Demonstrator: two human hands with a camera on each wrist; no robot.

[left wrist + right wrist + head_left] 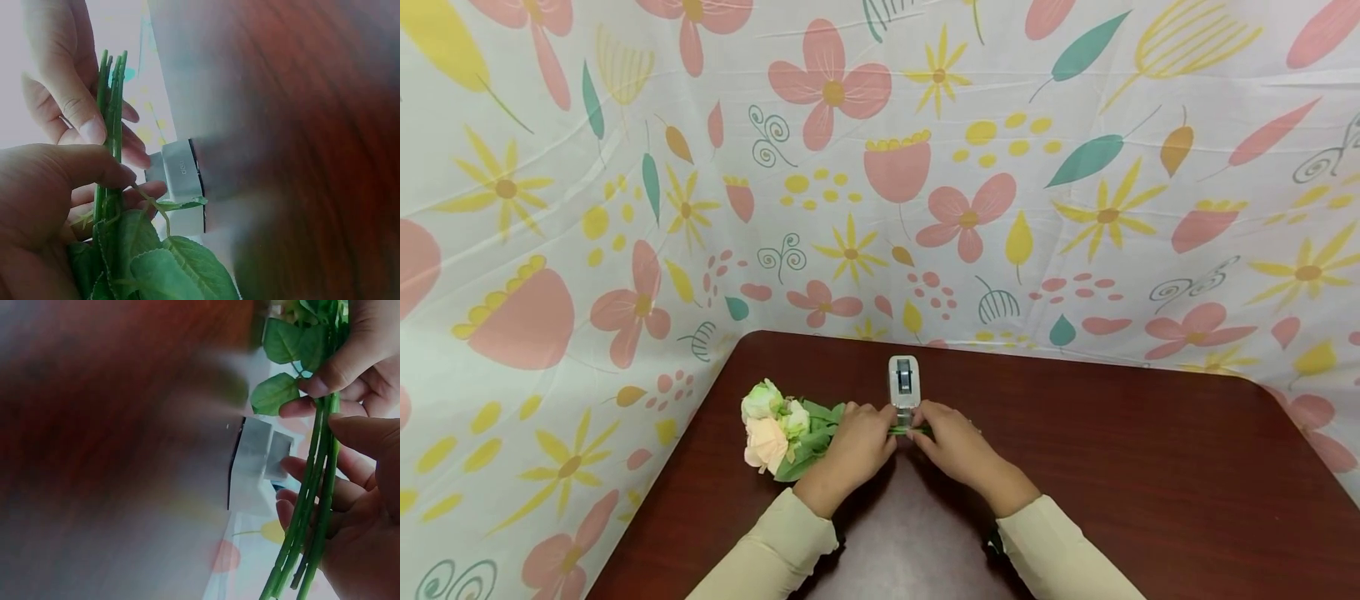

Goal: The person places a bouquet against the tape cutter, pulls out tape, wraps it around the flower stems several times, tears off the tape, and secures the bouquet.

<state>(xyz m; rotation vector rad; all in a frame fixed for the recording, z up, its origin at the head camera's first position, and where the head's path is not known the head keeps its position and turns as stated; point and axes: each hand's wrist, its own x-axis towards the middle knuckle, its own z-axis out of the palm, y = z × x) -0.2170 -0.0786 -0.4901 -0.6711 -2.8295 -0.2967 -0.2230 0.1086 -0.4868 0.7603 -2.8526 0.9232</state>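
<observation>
A bunch of artificial flowers (766, 444), with cream, peach and pale green blooms, lies on its side at the left of the table. My left hand (862, 439) grips its green stems just below the leaves (169, 269). Close beside it, my right hand (958, 442) pinches the same stems (319, 481) between thumb and fingers, nearer their cut ends. Directly beyond both hands stands a white tape dispenser (903, 382) with a roll in its top. Whether tape runs from it to the stems I cannot tell.
The dark red-brown table (1112, 467) stretches to the right of the hands. A white cloth (970, 275) printed with flowers and leaves hangs behind the table and along its left side.
</observation>
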